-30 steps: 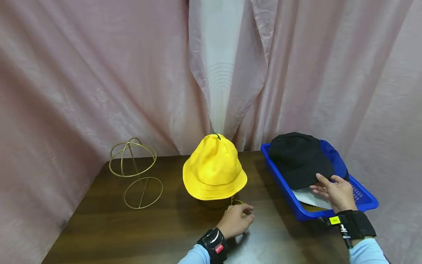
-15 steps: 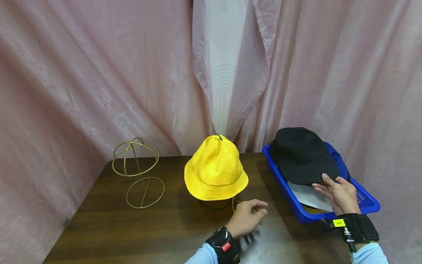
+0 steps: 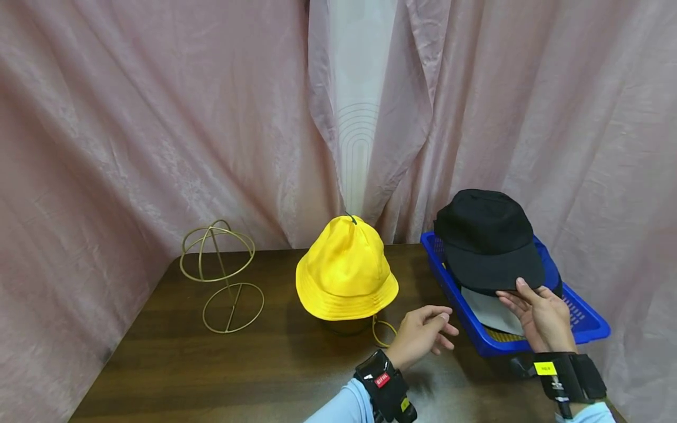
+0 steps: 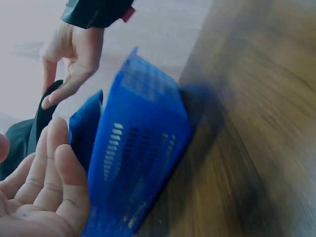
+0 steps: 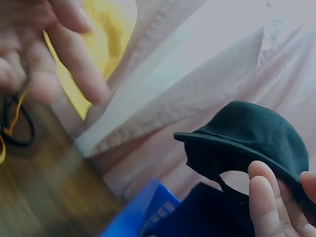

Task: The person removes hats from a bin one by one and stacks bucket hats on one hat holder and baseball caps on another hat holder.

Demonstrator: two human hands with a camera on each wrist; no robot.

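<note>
Yellow hat [image 3: 345,271], wire stand [image 3: 221,276]

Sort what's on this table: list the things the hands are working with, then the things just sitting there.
In use:
right hand, pinching the brim of the black cap
blue basket, under the cap
left hand, open, beside the basket

Lying about:
yellow bucket hat on its stand
empty gold wire hat stand
white sheet and dark blue cloth in the basket

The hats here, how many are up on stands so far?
One looks done: the yellow hat sits on a stand. In hand: the right hand pinches the black cap by its brim, raised over the blue tray; the left hand hovers open beside it. Left: the wire stand is bare, and a blue hat lies in the tray.
</note>
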